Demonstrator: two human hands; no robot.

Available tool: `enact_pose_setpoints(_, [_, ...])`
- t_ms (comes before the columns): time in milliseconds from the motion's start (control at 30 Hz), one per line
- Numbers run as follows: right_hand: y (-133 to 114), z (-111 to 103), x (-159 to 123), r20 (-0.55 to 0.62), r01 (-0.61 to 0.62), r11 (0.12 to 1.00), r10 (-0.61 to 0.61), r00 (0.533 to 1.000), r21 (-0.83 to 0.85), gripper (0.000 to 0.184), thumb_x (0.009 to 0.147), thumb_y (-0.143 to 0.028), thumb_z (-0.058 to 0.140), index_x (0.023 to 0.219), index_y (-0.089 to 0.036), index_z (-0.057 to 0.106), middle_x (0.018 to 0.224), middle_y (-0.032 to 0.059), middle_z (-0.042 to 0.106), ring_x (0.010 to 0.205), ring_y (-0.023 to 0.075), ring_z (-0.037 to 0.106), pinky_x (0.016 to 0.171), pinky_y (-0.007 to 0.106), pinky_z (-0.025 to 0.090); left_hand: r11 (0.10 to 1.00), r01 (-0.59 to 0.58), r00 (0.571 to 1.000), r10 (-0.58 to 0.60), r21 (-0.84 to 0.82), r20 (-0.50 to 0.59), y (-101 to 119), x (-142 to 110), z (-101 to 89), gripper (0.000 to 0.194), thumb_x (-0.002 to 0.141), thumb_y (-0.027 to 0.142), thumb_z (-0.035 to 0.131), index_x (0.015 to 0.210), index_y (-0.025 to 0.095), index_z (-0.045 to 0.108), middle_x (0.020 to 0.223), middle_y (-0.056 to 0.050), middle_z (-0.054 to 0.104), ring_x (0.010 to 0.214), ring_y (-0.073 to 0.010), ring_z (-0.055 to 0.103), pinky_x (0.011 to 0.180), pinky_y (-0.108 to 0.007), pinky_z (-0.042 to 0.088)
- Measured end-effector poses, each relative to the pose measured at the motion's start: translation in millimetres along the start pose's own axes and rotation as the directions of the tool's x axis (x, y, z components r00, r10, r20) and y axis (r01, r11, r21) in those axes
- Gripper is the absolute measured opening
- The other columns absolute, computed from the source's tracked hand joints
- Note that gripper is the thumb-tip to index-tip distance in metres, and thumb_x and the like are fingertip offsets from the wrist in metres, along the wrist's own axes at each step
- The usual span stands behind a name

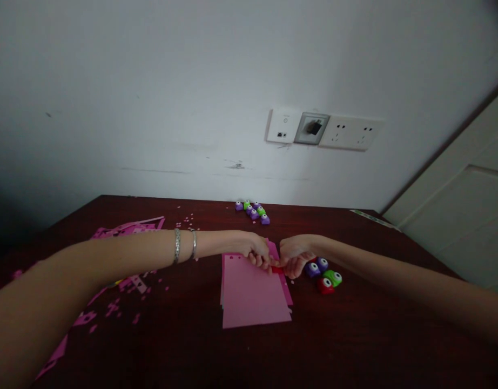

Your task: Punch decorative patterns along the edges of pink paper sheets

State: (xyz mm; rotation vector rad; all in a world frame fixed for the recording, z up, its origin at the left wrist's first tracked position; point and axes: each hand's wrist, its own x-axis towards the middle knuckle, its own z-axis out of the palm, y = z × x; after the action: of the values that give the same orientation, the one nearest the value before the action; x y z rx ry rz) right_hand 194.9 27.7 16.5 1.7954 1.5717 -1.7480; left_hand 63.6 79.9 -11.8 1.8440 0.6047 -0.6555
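Note:
A small stack of pink paper sheets (253,294) lies on the dark wooden table (354,335) in front of me. My left hand (257,253), with two silver bangles on its wrist, is closed on the sheets' far edge. My right hand (293,256) is closed right beside it, pressing a small red punch (276,268) that sits on the paper's top right edge. The two hands touch. Just right of my right hand lie two purple punches (317,266), a green one (333,277) and a red one (325,285).
Another cluster of purple and green punches (253,211) sits at the table's far edge by the wall. Punched pink paper scraps (127,229) and bits litter the table's left side. Wall sockets (325,131) hang above. A white door (463,216) stands at the right.

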Motion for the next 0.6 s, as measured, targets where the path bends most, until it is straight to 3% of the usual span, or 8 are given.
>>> enact_pose_setpoints(233, [-3.6, 0.4, -7.1, 0.012, -0.032, 0.999, 0.032, 0.999, -0.009, 0.019, 0.078, -0.016, 0.053, 0.063, -0.007, 0.059, 0.055, 0.0051, 0.06, 0.05, 0.0095, 0.06, 0.059, 0.02, 0.054, 0.992, 0.068, 0.998, -0.068, -0.106, 0.003, -0.2, -2.4, 4.1, 0.015, 0.072, 0.014, 0.044, 0.063, 0.013, 0.056, 0.055, 0.003, 0.038, 0.04, -0.0048, 0.021, 0.037, -0.016, 0.019])
enact_pose_setpoints(600, [-4.5, 3.7, -8.7, -0.037, -0.01, 1.0, 0.01, 0.999, -0.019, 0.017, 0.076, -0.015, 0.054, 0.063, -0.007, 0.06, 0.056, 0.0054, 0.06, 0.051, 0.0098, 0.059, 0.057, 0.019, 0.053, 0.994, 0.083, 0.996, -0.084, -0.07, -0.006, 5.3, -7.5, 2.3, 0.014, 0.07, 0.017, 0.046, 0.06, 0.014, 0.056, 0.056, 0.001, 0.04, 0.041, -0.0053, 0.023, 0.035, -0.017, 0.016])
